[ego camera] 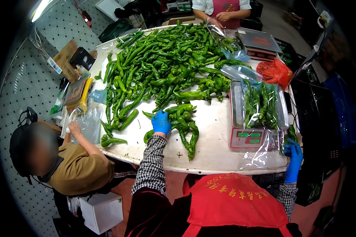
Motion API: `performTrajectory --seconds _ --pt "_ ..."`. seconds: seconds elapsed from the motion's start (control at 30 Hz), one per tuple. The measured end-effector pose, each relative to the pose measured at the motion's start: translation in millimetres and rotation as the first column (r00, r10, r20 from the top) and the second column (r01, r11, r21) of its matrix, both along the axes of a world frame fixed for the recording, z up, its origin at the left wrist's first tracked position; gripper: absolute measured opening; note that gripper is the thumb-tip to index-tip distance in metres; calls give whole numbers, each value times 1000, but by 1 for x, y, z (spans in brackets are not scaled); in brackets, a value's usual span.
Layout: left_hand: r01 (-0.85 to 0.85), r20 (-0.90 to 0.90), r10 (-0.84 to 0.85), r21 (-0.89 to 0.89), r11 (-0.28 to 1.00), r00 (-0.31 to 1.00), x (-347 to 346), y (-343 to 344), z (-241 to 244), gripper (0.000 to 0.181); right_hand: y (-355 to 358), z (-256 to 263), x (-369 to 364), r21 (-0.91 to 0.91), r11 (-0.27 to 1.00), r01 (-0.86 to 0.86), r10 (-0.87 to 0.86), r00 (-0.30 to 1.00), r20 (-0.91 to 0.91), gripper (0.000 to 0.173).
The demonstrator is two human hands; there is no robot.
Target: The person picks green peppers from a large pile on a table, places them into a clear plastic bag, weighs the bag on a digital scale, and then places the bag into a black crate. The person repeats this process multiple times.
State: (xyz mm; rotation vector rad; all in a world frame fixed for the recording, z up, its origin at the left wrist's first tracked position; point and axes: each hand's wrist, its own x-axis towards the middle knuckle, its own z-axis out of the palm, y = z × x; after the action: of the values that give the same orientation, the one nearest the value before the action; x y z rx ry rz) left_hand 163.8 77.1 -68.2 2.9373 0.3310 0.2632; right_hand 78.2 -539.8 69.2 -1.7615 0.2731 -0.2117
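Note:
My left hand (161,122), in a blue glove, rests on a few long green peppers (182,115) near the front of the white table (209,118); whether its fingers grip one is hidden. At the table's right edge, my right hand (293,154), gloved in blue too, has a green pepper (291,133) at its fingertips. Between the hands, a clear plastic bag of green peppers (261,103) lies on the metal tray of a red digital scale (235,139). A large heap of green peppers (166,59) covers the back and middle.
Behind the scale are a red plastic bag (274,72) and a second scale (258,41). One person stands across the table; another, in a brown top (80,169), works at the left beside clear bags (89,123). Dark crates (317,124) stand at the right.

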Motion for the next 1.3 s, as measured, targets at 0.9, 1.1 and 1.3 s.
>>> performTrajectory --seconds 0.9,1.1,1.3 --pt "948 155 -941 58 313 301 -67 -299 189 42 104 57 -42 301 829 -472 519 849 -97 52" --pt "959 573 -778 -51 280 257 -95 -341 165 75 58 54 -72 416 902 -115 191 971 -145 28" --pt "896 41 -902 105 431 429 -94 -371 144 84 -29 24 -131 486 867 111 -55 990 -129 32"
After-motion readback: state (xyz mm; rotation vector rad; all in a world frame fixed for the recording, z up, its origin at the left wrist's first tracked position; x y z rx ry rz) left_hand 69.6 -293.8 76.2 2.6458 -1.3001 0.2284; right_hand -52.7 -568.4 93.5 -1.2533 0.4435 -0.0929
